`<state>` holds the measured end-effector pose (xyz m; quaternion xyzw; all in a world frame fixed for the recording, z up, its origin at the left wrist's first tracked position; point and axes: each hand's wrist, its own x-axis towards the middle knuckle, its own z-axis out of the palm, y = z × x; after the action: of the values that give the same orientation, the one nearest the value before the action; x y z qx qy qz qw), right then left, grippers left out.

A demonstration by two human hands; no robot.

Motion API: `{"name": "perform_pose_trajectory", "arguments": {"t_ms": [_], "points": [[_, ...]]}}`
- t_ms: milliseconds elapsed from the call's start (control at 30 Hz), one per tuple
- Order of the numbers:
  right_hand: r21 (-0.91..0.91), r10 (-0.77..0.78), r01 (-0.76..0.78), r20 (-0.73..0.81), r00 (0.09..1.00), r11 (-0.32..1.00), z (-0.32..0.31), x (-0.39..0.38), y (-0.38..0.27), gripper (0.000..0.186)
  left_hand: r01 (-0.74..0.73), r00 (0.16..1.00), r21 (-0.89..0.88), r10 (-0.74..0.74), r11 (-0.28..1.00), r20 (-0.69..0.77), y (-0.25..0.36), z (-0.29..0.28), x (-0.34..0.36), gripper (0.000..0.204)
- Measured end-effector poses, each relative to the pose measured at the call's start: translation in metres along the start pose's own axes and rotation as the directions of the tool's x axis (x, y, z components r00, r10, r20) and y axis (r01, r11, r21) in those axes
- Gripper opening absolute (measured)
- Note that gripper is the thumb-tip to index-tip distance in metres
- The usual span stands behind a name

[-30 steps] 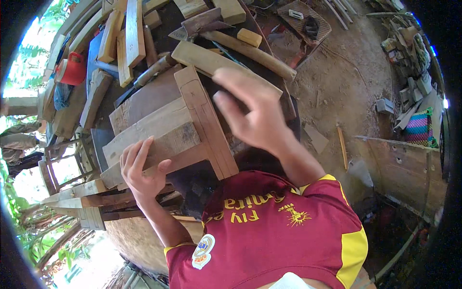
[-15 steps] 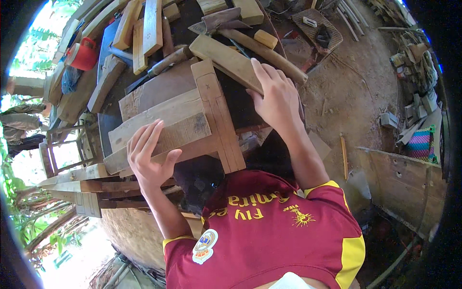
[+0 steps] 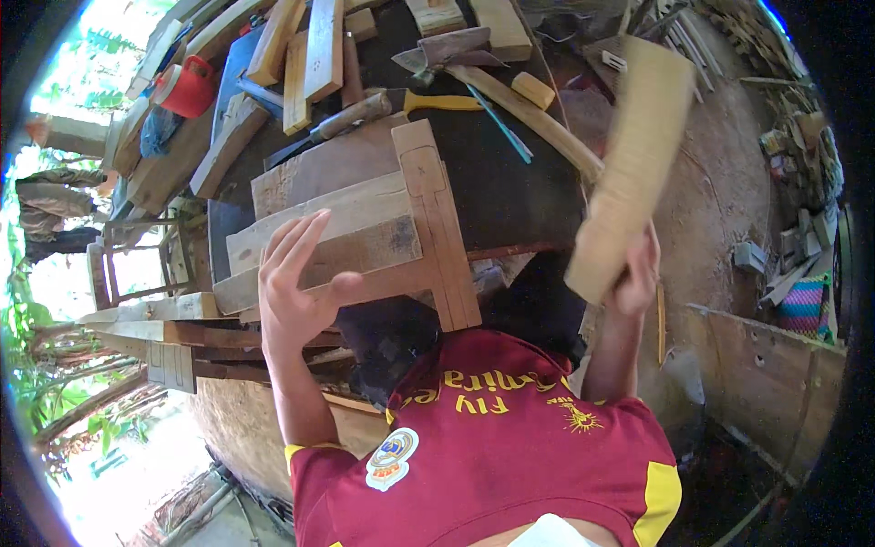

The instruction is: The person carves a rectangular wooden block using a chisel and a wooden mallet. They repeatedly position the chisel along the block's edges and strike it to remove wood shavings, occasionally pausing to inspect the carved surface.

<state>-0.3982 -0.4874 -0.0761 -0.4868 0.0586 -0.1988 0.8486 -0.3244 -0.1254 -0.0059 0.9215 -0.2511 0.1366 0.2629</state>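
Dirt floor (image 3: 702, 237), dark worktable (image 3: 524, 205) crowded with timber (image 3: 324, 55). Far left, red jug (image 3: 187, 88). Left hand (image 3: 299, 292), fingers spread wide, over joined wooden piece (image 3: 360, 248); contact unclear. Maroon shirt (image 3: 519, 465): badge (image 3: 392, 459), yellow lettering (image 3: 465, 401). Right hand (image 3: 640, 273), right of worktable, grips blurred wooden block (image 3: 643, 150), unmarked as far as blur shows, long axis slanting near-left to far-right.

On the dark tabletop (image 3: 524, 210), joined timbers (image 3: 439, 223), a light-blue stick (image 3: 518, 147), a long-handled tool (image 3: 553, 129), a wood block (image 3: 532, 90).
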Motion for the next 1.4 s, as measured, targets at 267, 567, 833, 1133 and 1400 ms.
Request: {"name": "perform_pose_trajectory", "arguments": {"t_ms": [267,567,833,1133,1400], "points": [[0.124,0.003,-0.007,0.032,0.999,0.992,-0.032,-0.029,0.008,0.1,-0.119,0.982,0.129,0.097,0.985,0.162,-0.031,0.023,0.092,0.042],[0.045,0.022,-0.023,0.006,1.0,0.999,-0.037,-0.051,0.016,0.101,-0.076,0.971,0.282,0.007,0.957,0.237,-0.082,0.085,0.148,0.042],[-0.062,0.1,-0.093,0.117,0.988,0.994,-0.018,-0.049,0.017,0.1,-0.198,0.973,0.364,0.138,0.91,0.185,-0.093,0.098,0.144,0.039],[-0.139,0.139,-0.118,0.152,0.978,0.983,-0.006,-0.055,0.018,0.102,-0.029,0.995,0.272,0.053,0.962,-0.081,-0.079,0.079,0.157,0.032],[-0.169,0.132,-0.096,0.212,0.968,0.981,-0.009,-0.045,0.029,0.097,-0.534,0.757,0.137,0.544,0.834,-0.363,0.036,0.03,0.138,0.027]]}}
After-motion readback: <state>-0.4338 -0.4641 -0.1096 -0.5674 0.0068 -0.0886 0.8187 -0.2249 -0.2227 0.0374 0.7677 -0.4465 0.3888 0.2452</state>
